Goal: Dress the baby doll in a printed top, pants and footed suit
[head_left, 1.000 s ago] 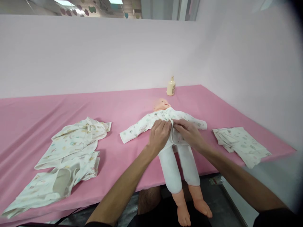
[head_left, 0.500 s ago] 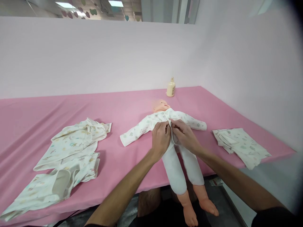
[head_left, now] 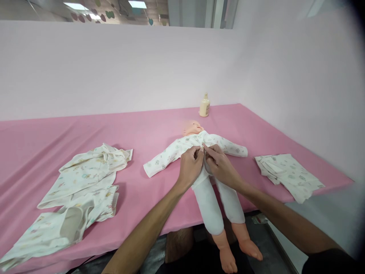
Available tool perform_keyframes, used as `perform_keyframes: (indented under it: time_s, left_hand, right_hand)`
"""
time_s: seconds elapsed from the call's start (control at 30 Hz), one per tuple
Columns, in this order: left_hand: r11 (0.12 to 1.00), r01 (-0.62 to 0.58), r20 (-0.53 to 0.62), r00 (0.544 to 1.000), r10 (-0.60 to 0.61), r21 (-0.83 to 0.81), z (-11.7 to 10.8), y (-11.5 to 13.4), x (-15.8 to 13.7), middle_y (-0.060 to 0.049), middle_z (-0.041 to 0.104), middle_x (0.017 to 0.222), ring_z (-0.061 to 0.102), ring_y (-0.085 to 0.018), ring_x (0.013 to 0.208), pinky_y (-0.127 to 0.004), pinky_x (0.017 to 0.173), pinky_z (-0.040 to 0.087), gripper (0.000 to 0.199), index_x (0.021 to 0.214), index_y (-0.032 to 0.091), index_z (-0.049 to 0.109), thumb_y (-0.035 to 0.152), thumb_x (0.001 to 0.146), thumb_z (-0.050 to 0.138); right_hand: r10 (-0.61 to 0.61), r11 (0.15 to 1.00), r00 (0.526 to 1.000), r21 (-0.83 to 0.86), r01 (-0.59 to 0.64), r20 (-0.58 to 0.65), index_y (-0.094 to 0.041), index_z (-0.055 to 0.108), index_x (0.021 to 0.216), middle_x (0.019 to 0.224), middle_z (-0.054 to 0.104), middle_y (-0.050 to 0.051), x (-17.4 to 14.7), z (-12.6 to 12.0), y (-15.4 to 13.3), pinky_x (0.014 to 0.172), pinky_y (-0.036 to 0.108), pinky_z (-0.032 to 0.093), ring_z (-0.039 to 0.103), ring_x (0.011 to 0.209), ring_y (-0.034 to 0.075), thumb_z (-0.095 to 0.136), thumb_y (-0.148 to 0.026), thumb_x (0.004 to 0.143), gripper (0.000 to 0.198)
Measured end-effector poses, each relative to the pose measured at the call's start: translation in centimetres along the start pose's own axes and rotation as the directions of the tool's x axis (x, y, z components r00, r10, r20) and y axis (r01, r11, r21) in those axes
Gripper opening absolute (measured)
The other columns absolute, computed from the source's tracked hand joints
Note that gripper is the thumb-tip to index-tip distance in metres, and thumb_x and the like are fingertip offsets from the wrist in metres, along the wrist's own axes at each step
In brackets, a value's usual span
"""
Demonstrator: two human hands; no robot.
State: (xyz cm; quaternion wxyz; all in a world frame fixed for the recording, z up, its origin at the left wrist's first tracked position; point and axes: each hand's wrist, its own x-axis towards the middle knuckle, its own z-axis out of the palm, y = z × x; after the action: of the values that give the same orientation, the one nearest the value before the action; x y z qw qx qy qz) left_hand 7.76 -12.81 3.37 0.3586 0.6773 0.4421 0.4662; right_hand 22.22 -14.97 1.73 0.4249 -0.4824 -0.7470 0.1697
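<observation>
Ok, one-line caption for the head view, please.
Left hand and right hand pinch the front of a patterned top worn by a doll lying on a pink-covered table.

A smooth, plain pink fabric cover (head_left: 128,131) spreads over the desk, against a flat white wall (head_left: 119,68) with a faint lilac tint. The plastic-and-cloth doll (head_left: 192,128) is peach-pink at head and feet, plain white along its legs. Its white long-sleeved cloth shirt (head_left: 182,144) bears small, scattered greyish-green motifs. At left, the crumpled cream-white cotton garments (head_left: 85,171) carry yellow, green and pinkish prints; the nearer part shows a plain beige patch. At right, the folded off-white cloth (head_left: 299,171) has pale grey-green figures. The far pump bottle (head_left: 204,108) is pale yellow.
</observation>
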Motion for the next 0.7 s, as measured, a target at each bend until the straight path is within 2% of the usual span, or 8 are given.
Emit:
perform_keyframes:
  time_s: [0.17,0.43,0.57,0.7]
  left_hand:
    - [0.999,-0.034,0.047,0.998,0.034,-0.003,-0.1,-0.1,0.0,-0.001,0.064,0.080,0.061,-0.016,0.084,-0.027,0.073,0.044,0.025,0.078,0.018,0.059,0.032,0.096,0.048]
    - [1.000,-0.015,0.013,1.000,0.014,0.012,0.1,-0.2,0.0,-0.002,0.065,0.086,0.060,-0.016,0.083,-0.028,0.076,0.044,0.018,0.086,0.018,0.061,0.028,0.094,0.048]
    - [0.999,-0.015,-0.001,1.000,0.015,0.040,0.3,-0.2,0.0,-0.003,0.065,0.088,0.057,-0.016,0.080,-0.029,0.076,0.044,0.020,0.087,0.018,0.061,0.029,0.095,0.047]
    - [0.999,-0.016,-0.002,1.000,0.016,0.038,0.4,-0.1,0.1,-0.003,0.064,0.087,0.056,-0.016,0.079,-0.029,0.074,0.043,0.020,0.088,0.018,0.061,0.028,0.096,0.045]
  right_hand:
    - [0.011,1.000,1.000,0.022,-0.011,-0.009,-0.024,0.047,0.149,0.100,0.050,0.007,-0.2,-0.1,0.4,0.094,0.040,0.049,0.051,0.096,0.020,0.039,-0.014,0.092,0.058]
    - [-0.023,1.000,1.000,-0.005,0.023,-0.006,-0.026,0.045,0.150,0.101,0.051,0.006,-0.5,-0.3,0.5,0.092,0.039,0.051,0.053,0.095,0.019,0.040,-0.013,0.092,0.060]
    - [-0.100,0.986,0.992,-0.143,0.089,-0.073,-0.027,0.039,0.153,0.105,0.051,0.008,-0.8,-0.5,0.2,0.089,0.040,0.051,0.053,0.095,0.020,0.040,-0.012,0.094,0.061]
    - [-0.240,0.916,0.965,-0.353,0.188,-0.109,-0.029,0.035,0.155,0.110,0.049,0.011,-1.4,-0.3,0.1,0.086,0.042,0.050,0.050,0.097,0.023,0.039,-0.011,0.096,0.062]
